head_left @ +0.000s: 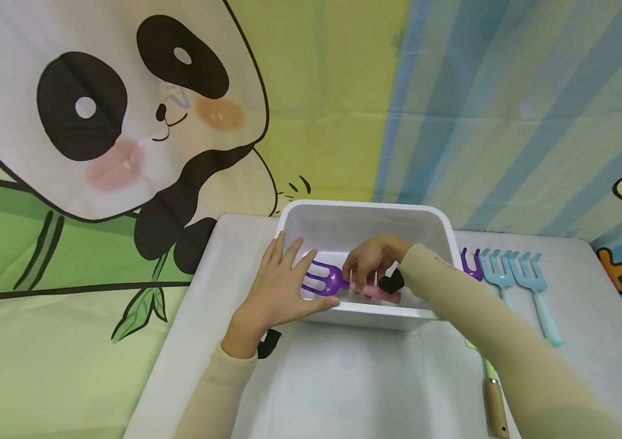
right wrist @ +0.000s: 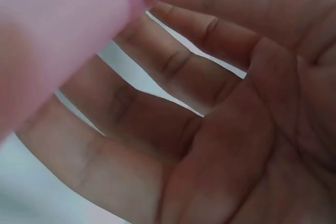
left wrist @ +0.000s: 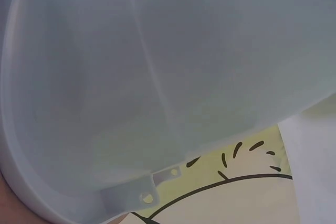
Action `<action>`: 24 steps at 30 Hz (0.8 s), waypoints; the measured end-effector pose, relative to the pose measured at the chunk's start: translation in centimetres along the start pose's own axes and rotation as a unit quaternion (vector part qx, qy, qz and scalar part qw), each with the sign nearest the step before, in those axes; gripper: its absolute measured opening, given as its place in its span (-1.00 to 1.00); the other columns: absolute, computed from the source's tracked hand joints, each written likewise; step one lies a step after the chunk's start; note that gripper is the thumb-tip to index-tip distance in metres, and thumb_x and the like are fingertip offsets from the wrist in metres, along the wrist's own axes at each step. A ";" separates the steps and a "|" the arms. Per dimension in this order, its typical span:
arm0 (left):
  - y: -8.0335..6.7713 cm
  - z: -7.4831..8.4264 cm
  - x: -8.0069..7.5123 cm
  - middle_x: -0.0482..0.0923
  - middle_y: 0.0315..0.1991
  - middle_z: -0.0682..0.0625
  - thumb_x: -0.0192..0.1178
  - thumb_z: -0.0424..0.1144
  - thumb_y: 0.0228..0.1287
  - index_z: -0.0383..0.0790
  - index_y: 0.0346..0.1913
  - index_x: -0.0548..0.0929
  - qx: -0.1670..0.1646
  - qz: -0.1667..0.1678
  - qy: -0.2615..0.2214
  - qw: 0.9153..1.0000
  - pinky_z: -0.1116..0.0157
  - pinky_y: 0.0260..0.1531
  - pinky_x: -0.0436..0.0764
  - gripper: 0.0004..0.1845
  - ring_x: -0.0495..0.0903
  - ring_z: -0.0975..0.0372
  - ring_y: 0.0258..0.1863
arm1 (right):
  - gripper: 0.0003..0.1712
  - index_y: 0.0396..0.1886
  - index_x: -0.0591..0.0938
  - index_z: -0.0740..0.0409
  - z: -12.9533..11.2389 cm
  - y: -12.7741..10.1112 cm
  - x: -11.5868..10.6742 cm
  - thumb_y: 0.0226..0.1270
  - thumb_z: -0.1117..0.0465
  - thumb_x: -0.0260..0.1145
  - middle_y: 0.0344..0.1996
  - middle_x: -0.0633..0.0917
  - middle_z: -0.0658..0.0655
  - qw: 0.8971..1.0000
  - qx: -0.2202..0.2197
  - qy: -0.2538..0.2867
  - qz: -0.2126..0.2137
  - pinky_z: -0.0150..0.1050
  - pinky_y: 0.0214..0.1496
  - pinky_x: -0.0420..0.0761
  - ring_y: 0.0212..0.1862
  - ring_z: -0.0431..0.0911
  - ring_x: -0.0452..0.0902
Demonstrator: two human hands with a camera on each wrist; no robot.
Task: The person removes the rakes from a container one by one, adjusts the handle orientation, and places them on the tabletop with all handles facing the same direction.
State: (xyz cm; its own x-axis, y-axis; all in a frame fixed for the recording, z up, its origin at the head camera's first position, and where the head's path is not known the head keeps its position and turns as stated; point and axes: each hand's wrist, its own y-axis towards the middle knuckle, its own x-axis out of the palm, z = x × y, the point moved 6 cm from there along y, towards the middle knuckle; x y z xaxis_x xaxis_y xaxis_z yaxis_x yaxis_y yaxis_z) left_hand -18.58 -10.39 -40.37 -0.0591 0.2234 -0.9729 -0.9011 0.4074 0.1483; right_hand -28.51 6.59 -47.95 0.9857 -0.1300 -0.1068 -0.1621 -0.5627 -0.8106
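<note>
Inside a white plastic bin [head_left: 363,205] lies a small garden fork with a purple head [head_left: 334,280] and a pink handle [head_left: 383,295]. My right hand [head_left: 370,261] reaches over the bin's front and grips that handle from above. In the right wrist view the pink handle [right wrist: 63,30] runs between the thumb and curled fingers. My left hand [head_left: 278,286] rests on the bin's left front corner, fingers spread and straight, thumb along the front rim. The left wrist view is mostly filled by the bin's outer wall [left wrist: 184,66].
Right of the bin lie two light-blue garden forks [head_left: 530,281], another purple fork [head_left: 472,266] and a green tool with a wooden handle [head_left: 496,407], partly behind my right arm. The white table [head_left: 344,378] meets a printed panda curtain [head_left: 322,91] at the back.
</note>
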 end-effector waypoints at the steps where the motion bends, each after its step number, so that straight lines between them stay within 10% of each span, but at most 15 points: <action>1: 0.0 0.0 0.0 0.09 0.53 -0.25 -0.20 0.73 0.02 -0.15 0.48 0.38 -0.001 -0.001 -0.002 1.000 -0.08 0.46 -0.28 0.20 -0.30 -0.22 0.54 | -0.58 0.15 0.47 0.32 0.0 -0.4 -0.2 0.33 0.37 0.31 -0.09 0.64 0.22 1.000 -0.002 0.008 0.003 -0.25 -0.35 0.65 -0.20 0.08 0.72; 24: 0.1 0.1 -0.1 0.13 0.52 -0.23 -0.15 0.72 0.02 -0.15 0.44 0.43 0.000 0.003 -0.002 1.000 -0.05 0.47 -0.28 0.17 -0.27 -0.22 0.54 | -0.53 0.24 0.27 0.46 1.0 -14.1 -1.1 0.50 0.31 0.18 0.08 0.51 0.43 0.981 -0.135 0.093 0.107 0.02 -0.09 0.69 0.00 0.21 0.65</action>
State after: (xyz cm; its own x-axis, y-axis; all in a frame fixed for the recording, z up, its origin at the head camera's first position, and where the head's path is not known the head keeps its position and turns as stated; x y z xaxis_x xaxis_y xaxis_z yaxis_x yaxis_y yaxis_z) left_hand -18.66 -10.28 -40.26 -0.0634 0.2297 -0.9712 -0.9010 0.4053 0.1547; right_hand -27.27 15.47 -36.94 0.9069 -0.4005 -0.1305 -0.3946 -0.6992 -0.5961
